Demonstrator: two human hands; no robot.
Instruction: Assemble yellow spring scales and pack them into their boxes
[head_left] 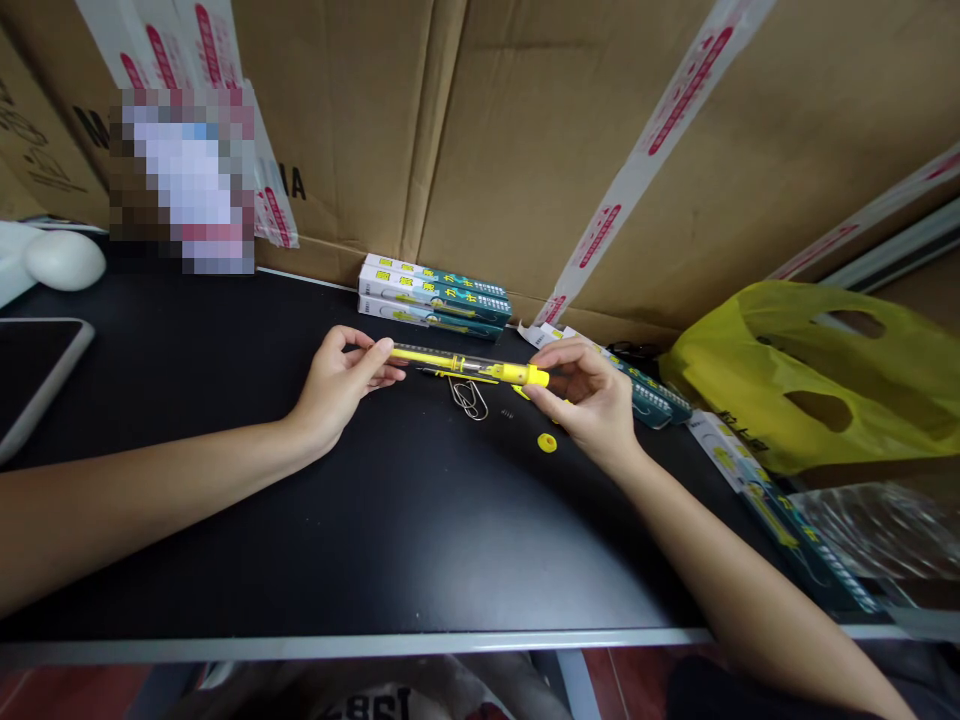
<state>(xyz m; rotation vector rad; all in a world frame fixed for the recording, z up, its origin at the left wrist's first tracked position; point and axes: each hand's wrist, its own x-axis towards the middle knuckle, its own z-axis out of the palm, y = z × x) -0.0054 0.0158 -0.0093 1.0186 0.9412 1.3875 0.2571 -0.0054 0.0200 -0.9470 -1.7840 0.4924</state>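
Observation:
A clear-tubed spring scale with yellow inner parts is held level above the black table. My left hand pinches its left end between thumb and fingers. At the other end, my right hand closes around the yellow end piece; part of its grip is hidden. Metal hooks lie on the table just below the tube, beside a thin yellow and dark piece partly hidden by it. A small coil spring and a round yellow cap rest near my right hand.
Printed spring scale boxes are stacked against the cardboard behind. More boxes lie on the right, near a yellow plastic bag and clear plastic wrapping. A tablet-like device and a white rounded object stand left.

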